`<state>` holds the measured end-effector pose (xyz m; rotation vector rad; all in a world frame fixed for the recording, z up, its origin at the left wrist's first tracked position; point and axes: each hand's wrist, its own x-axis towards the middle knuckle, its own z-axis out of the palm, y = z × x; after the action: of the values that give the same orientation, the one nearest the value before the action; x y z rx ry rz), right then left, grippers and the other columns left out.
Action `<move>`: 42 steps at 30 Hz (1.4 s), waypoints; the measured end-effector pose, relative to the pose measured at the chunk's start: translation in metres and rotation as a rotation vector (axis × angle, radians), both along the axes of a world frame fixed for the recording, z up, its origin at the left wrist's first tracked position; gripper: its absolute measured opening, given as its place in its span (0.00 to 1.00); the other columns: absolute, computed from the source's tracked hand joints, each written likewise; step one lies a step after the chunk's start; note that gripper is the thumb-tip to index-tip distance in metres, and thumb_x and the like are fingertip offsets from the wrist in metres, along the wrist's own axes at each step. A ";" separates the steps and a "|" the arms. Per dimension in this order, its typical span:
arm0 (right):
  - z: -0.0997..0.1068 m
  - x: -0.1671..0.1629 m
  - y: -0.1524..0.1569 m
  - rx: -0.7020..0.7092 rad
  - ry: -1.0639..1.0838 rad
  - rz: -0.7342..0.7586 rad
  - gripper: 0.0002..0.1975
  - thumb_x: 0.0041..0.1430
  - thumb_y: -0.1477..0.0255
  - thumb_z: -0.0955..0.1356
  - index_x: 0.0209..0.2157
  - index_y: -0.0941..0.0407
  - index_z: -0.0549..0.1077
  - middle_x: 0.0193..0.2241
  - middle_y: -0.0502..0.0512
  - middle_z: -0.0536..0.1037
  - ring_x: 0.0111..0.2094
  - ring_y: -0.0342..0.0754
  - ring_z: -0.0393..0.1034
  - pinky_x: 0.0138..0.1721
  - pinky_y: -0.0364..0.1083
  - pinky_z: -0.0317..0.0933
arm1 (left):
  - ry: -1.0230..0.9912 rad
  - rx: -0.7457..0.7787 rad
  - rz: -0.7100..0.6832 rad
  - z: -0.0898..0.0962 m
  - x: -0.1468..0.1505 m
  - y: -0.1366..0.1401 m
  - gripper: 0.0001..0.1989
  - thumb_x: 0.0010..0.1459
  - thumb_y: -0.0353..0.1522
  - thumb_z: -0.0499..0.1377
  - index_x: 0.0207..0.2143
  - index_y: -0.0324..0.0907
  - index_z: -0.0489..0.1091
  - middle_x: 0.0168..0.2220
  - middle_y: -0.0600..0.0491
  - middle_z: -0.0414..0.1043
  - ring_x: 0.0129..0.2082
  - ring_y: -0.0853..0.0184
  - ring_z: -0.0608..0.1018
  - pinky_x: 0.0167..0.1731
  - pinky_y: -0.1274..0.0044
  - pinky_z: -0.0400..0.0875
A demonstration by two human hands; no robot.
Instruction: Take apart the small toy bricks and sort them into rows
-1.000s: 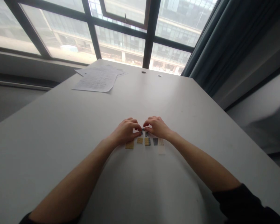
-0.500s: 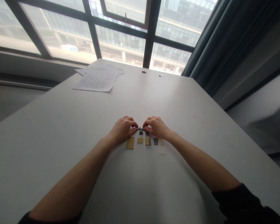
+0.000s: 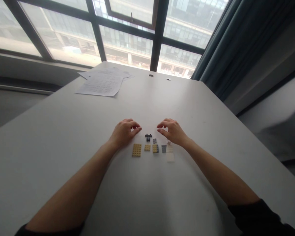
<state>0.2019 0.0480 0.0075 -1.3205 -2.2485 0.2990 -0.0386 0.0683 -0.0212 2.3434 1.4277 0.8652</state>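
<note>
My left hand (image 3: 125, 131) rests on the table left of the small bricks, thumb and fingers apart, holding nothing. Opposite it, my right hand (image 3: 171, 131) is also open, its fingertips apart. Between them lies a dark long brick (image 3: 148, 135) with raised bits on top, touched by neither hand. Just below it is a small black brick (image 3: 148, 139), with a grey studded piece (image 3: 154, 141) to its right. A row nearer me holds a large tan plate (image 3: 137, 150), a smaller tan plate (image 3: 147, 147), a tan-and-grey piece (image 3: 155, 148), a dark grey plate (image 3: 164, 148) and a pale translucent piece (image 3: 170, 156).
The white table (image 3: 147, 105) carries printed sheets of paper (image 3: 100, 83) at its far left. Two round holes, one of them here (image 3: 151, 75), lie near the far edge. Beyond are a framed window (image 3: 127, 42) and a dark curtain (image 3: 226, 49) on the right.
Both hands have let go of the dark long brick and drawn apart, left hand leftward and right hand rightward. The brick stays on the table, and the grey studded piece is now uncovered.
</note>
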 end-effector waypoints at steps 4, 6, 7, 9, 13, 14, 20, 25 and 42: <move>0.000 0.027 -0.018 0.050 0.095 -0.070 0.03 0.57 0.74 0.68 0.33 0.55 0.76 0.30 0.52 0.76 0.35 0.46 0.68 0.39 0.46 0.60 | -0.135 0.017 0.157 -0.004 -0.007 0.004 0.13 0.56 0.40 0.55 0.31 0.42 0.76 0.30 0.53 0.74 0.29 0.67 0.73 0.34 0.75 0.67; -0.005 0.040 -0.028 0.058 0.108 -0.104 0.03 0.58 0.73 0.68 0.33 0.55 0.76 0.30 0.52 0.76 0.35 0.47 0.68 0.38 0.46 0.61 | -0.164 0.027 0.192 -0.007 -0.008 0.006 0.12 0.56 0.39 0.56 0.32 0.42 0.76 0.30 0.53 0.73 0.29 0.68 0.73 0.34 0.76 0.67; -0.009 0.046 -0.034 0.055 0.107 -0.118 0.03 0.58 0.73 0.68 0.33 0.55 0.76 0.31 0.52 0.76 0.35 0.47 0.68 0.38 0.47 0.61 | -0.170 0.028 0.202 -0.009 -0.009 0.006 0.12 0.55 0.39 0.56 0.32 0.42 0.76 0.30 0.53 0.73 0.29 0.68 0.73 0.34 0.76 0.68; -0.016 0.057 -0.044 0.035 0.096 -0.141 0.04 0.58 0.72 0.67 0.33 0.54 0.75 0.31 0.52 0.76 0.36 0.48 0.68 0.39 0.47 0.62 | -0.178 0.030 0.217 -0.010 -0.010 0.007 0.12 0.55 0.39 0.56 0.34 0.42 0.76 0.31 0.53 0.73 0.29 0.68 0.73 0.35 0.76 0.68; -0.029 0.073 -0.063 -0.021 0.076 -0.181 0.06 0.59 0.71 0.66 0.35 0.54 0.75 0.34 0.54 0.76 0.39 0.49 0.69 0.42 0.49 0.63 | -0.188 0.054 0.221 -0.012 -0.011 0.008 0.13 0.56 0.39 0.56 0.37 0.41 0.75 0.32 0.52 0.72 0.29 0.68 0.73 0.35 0.75 0.69; -0.031 0.076 -0.067 -0.028 0.075 -0.187 0.06 0.59 0.71 0.66 0.35 0.54 0.76 0.35 0.54 0.76 0.40 0.50 0.69 0.43 0.49 0.63 | -0.187 0.062 0.221 -0.012 -0.012 0.008 0.13 0.56 0.39 0.56 0.38 0.41 0.74 0.33 0.52 0.72 0.30 0.67 0.74 0.36 0.75 0.70; -0.037 0.080 -0.087 -0.011 0.045 -0.195 0.09 0.59 0.71 0.66 0.40 0.54 0.75 0.41 0.56 0.75 0.45 0.51 0.67 0.50 0.51 0.61 | -0.142 0.117 0.238 -0.013 -0.011 0.005 0.15 0.57 0.39 0.55 0.43 0.41 0.72 0.38 0.50 0.72 0.36 0.64 0.74 0.41 0.72 0.70; -0.037 0.074 -0.094 -0.017 -0.032 -0.170 0.13 0.61 0.70 0.65 0.48 0.56 0.72 0.48 0.58 0.74 0.49 0.51 0.65 0.53 0.52 0.58 | 0.029 0.134 0.030 -0.009 -0.012 -0.016 0.21 0.62 0.43 0.50 0.51 0.40 0.67 0.50 0.45 0.69 0.50 0.59 0.70 0.52 0.67 0.64; -0.025 0.037 -0.064 -0.029 -0.195 -0.119 0.19 0.61 0.78 0.61 0.53 0.54 0.69 0.52 0.55 0.73 0.54 0.49 0.61 0.55 0.50 0.52 | 0.418 0.030 -0.017 0.010 0.033 -0.068 0.27 0.62 0.51 0.45 0.53 0.45 0.67 0.53 0.44 0.68 0.55 0.52 0.65 0.51 0.62 0.59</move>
<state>0.2390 -0.0160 -0.0174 -1.5519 -2.3182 0.1670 -0.0051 0.0004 -0.0110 2.6650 1.5444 0.4050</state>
